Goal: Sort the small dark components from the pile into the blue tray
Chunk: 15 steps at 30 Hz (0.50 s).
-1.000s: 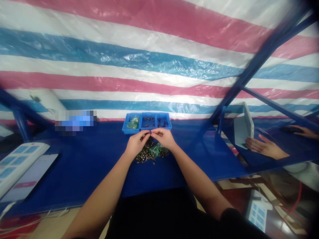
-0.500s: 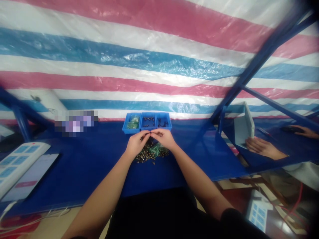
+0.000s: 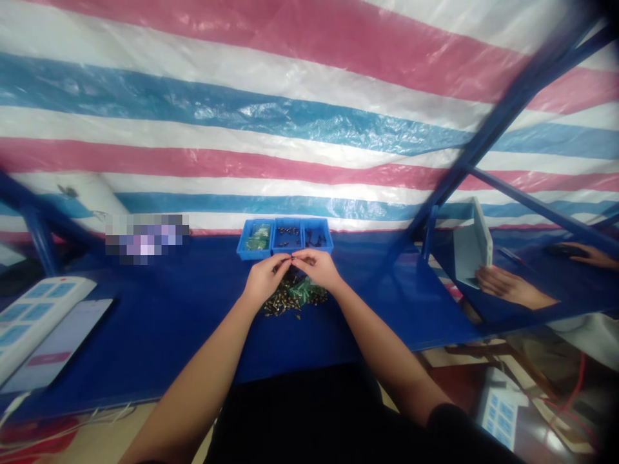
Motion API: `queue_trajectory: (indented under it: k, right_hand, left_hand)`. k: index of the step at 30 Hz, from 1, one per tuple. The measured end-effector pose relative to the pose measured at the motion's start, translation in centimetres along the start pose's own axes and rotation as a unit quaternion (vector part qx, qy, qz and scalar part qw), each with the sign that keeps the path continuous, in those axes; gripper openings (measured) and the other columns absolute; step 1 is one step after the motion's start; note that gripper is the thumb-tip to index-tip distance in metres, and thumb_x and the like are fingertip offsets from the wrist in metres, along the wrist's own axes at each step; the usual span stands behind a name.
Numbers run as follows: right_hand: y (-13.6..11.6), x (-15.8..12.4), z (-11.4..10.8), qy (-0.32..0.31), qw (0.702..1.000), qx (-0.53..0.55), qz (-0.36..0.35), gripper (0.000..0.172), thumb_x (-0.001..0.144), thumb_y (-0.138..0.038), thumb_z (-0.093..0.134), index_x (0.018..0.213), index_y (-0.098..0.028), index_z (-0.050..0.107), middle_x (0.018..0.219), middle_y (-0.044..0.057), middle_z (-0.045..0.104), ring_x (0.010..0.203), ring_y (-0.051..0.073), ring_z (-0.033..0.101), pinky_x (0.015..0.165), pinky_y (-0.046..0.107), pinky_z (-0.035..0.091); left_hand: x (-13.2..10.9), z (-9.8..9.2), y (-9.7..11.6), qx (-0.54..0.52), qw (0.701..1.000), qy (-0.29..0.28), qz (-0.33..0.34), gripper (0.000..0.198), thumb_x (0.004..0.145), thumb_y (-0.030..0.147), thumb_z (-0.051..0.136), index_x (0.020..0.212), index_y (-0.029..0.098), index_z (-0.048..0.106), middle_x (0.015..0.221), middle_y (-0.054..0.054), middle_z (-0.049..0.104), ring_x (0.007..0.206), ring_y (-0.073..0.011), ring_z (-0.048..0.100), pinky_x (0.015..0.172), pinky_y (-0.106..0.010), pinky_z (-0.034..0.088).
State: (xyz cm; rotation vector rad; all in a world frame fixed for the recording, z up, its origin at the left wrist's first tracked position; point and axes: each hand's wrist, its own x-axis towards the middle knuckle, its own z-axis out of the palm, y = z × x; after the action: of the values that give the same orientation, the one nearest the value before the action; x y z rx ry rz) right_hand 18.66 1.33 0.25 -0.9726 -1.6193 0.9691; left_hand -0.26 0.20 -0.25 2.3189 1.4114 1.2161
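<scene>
My left hand [image 3: 264, 277] and my right hand [image 3: 319, 267] meet at the fingertips, both pinched closed. Between them is a tiny dark piece, too small to name. Right below lies a pile of small brass-and-black metal parts [image 3: 281, 303], with green pieces [image 3: 302, 292] mixed in at its right side. Just beyond my fingers stand three joined blue bins. The left bin [image 3: 242, 248] has green pieces in a clear bag or wrap. Small dark parts lie in the middle bin [image 3: 289, 243] and in the right bin [image 3: 327, 243].
On the blue table [image 3: 169, 335], a white power strip [image 3: 58, 290] and a phone [image 3: 62, 348] lie at the left. Blue frame bars [image 3: 449, 174] slant up at the right. Beyond them another person's hand [image 3: 515, 288] holds a pale tablet-like panel [image 3: 476, 241]; another hand rests on a mouse [image 3: 565, 250].
</scene>
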Motion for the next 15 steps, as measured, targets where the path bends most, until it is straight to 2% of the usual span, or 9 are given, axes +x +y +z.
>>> queue_trajectory:
  k: [3, 6, 11, 15]
  right_hand:
    - [0.27, 0.04, 0.07, 0.002, 1.000, 0.013, 0.014, 0.034, 0.077, -0.041, 0.070, 0.101, -0.017, 0.073, 0.093, 0.008, 0.074, 0.077, 0.016, 0.068, 0.075, 0.030, 0.055]
    - [0.18, 0.03, 0.11, -0.001, 1.000, 0.020, 0.024, 0.034, 0.076, -0.041, 0.070, 0.100, -0.016, 0.073, 0.091, 0.008, 0.074, 0.075, 0.016, 0.067, 0.073, 0.029, 0.055]
    - [-0.31, -0.02, 0.09, -0.001, 1.000, 0.023, 0.012, 0.036, 0.075, -0.039, 0.071, 0.101, -0.014, 0.073, 0.087, 0.008, 0.074, 0.071, 0.015, 0.066, 0.071, 0.029, 0.055]
    - [-0.27, -0.01, 0.05, 0.002, 1.000, 0.006, 0.010, 0.035, 0.076, -0.039, 0.070, 0.101, -0.015, 0.073, 0.088, 0.008, 0.074, 0.072, 0.016, 0.066, 0.071, 0.029, 0.055]
  left_hand:
    - [0.02, 0.04, -0.05, 0.003, 1.000, 0.012, -0.001, 0.028, 0.090, 0.040, 0.056, 0.106, 0.022, 0.069, 0.077, 0.000, 0.071, 0.063, -0.0116, 0.063, 0.066, -0.022, 0.049]
    - [0.03, 0.06, 0.00, 0.003, 1.000, 0.025, 0.009, 0.025, 0.091, 0.038, 0.055, 0.100, 0.021, 0.071, 0.083, -0.002, 0.073, 0.069, -0.0125, 0.065, 0.070, -0.022, 0.050]
    - [-0.02, -0.01, 0.20, -0.002, 1.000, 0.008, -0.003, 0.026, 0.092, 0.039, 0.052, 0.100, 0.022, 0.069, 0.092, -0.002, 0.073, 0.072, -0.0132, 0.066, 0.069, -0.022, 0.049]
    - [-0.06, 0.04, 0.12, -0.002, 1.000, -0.001, -0.015, 0.027, 0.092, 0.041, 0.052, 0.103, 0.022, 0.068, 0.082, 0.000, 0.072, 0.065, -0.0120, 0.063, 0.064, -0.021, 0.047]
